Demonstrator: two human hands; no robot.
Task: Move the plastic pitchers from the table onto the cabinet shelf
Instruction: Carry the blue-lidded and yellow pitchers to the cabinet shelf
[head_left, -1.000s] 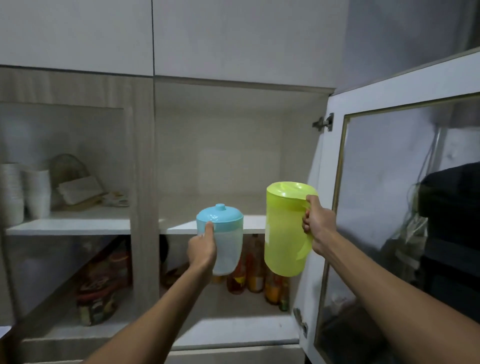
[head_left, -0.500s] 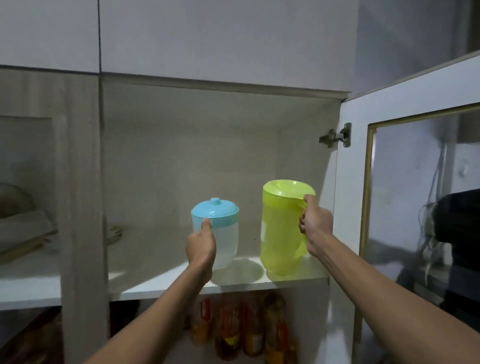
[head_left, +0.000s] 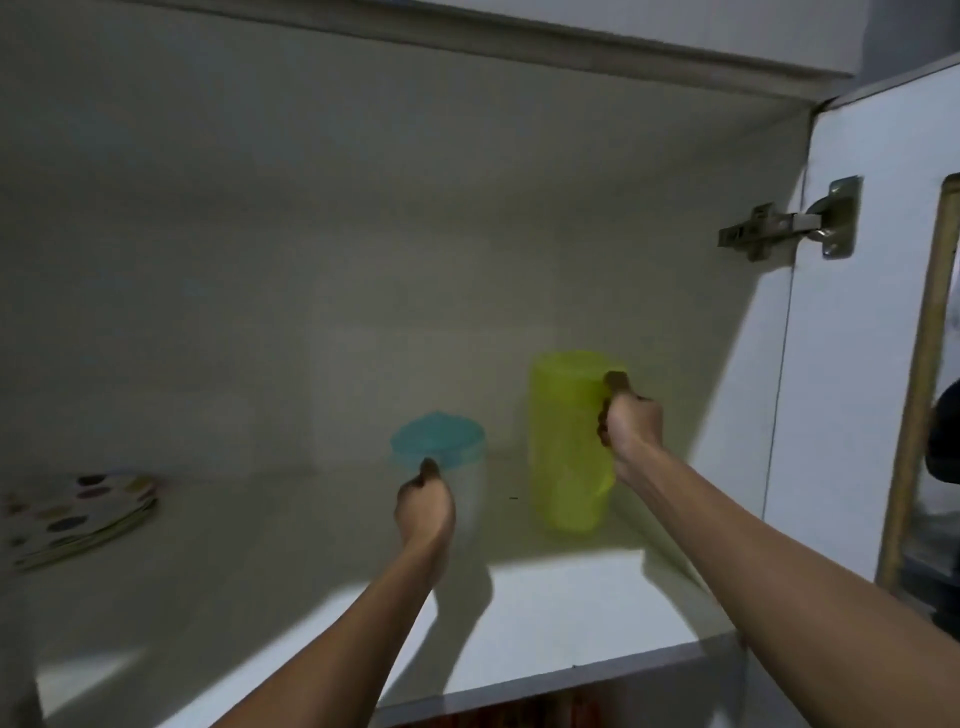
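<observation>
A small clear pitcher with a blue lid (head_left: 439, 447) is deep inside the cabinet, over the white shelf (head_left: 545, 613); my left hand (head_left: 425, 506) grips its near side. To its right the tall yellow-green pitcher (head_left: 566, 441) stands upright with its base on the shelf, and my right hand (head_left: 629, 423) is closed around its handle. Both forearms reach in from the bottom of the view. Whether the blue-lidded pitcher's base touches the shelf is hidden by my hand and blur.
A stack of dotted plates (head_left: 78, 512) lies at the shelf's left. The open cabinet door (head_left: 862, 364) with its metal hinge (head_left: 779, 228) stands on the right. The cabinet back wall is just behind the pitchers.
Both hands have pushed the pitchers further back into the cabinet, from the shelf's front edge toward the rear wall. The camera has moved closer and higher.
</observation>
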